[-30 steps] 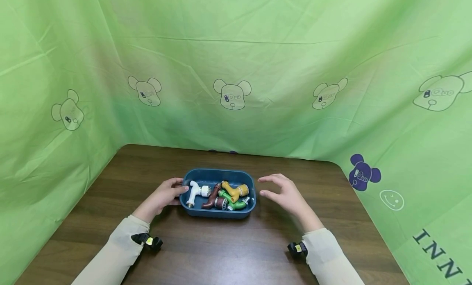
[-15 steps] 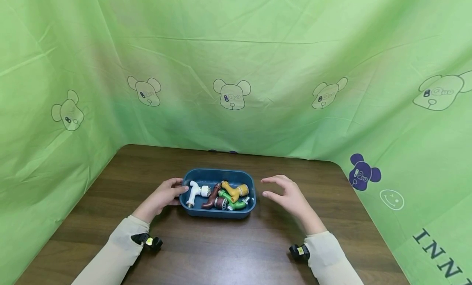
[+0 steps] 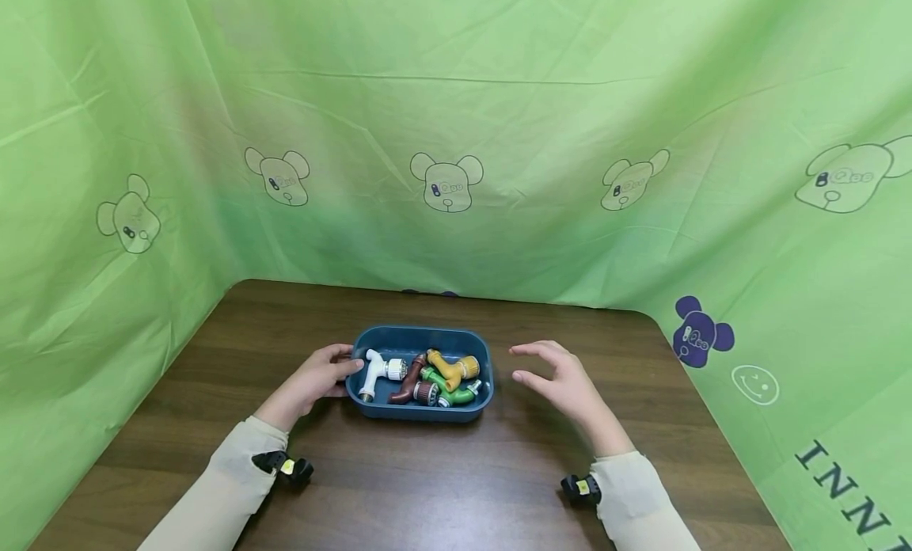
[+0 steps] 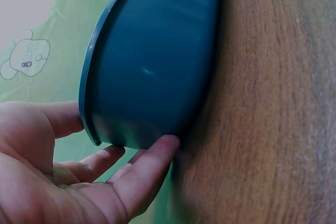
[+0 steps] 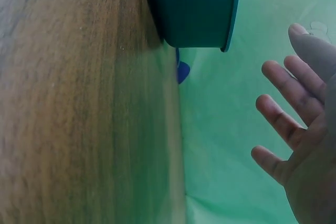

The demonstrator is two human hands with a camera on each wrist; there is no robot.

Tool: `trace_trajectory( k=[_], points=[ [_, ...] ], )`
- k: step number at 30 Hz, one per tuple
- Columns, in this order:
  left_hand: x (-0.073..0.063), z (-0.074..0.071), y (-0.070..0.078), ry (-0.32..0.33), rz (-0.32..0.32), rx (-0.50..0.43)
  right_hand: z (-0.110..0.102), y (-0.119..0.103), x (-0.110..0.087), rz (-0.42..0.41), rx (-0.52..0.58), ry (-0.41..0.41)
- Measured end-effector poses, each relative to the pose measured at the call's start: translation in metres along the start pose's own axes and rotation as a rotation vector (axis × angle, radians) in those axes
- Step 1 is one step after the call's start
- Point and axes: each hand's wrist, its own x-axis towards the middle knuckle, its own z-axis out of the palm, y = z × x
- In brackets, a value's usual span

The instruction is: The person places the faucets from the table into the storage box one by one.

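A dark blue plastic basin (image 3: 420,412) stands on the table, with several taps lying inside. The white tap (image 3: 374,370) is at its left, the brown tap (image 3: 404,388) in the middle. On the right, a yellow tap (image 3: 447,369) overlaps a green tap (image 3: 465,395). My left hand (image 3: 317,378) grips the basin's left end, thumb over the rim and fingers against the outer wall, as the left wrist view shows on the basin wall (image 4: 152,61). Off the basin's right end, my right hand (image 3: 566,383) hovers apart from it, fingers spread and holding nothing.
The brown wooden table (image 3: 427,488) extends around the basin on all sides. A green curtain (image 3: 456,250) printed with bear faces hangs behind the table and along both sides. Each sleeve carries a small black wrist camera (image 3: 580,488).
My right hand has drifted slightly to the right, away from the basin. The left hand, basin and taps have stayed in place.
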Motion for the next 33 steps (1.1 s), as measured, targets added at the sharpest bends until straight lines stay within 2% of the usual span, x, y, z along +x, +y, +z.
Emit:
trace_trajectory(
  k=[8, 18, 33],
  points=[
    [0.0002, -0.0005, 0.0017, -0.007, 0.003, -0.006, -0.0029, 0.0031, -0.0031, 0.042, 0.023, 0.004],
    [0.0005, -0.0012, 0.0001, -0.017, 0.011, -0.002, -0.0069, 0.0054, -0.0044, 0.004, -0.032, 0.008],
    [-0.0037, -0.0095, -0.0002, -0.059, 0.028, 0.007, -0.0082, 0.0096, -0.0045, -0.002, -0.035, 0.019]
  ],
)
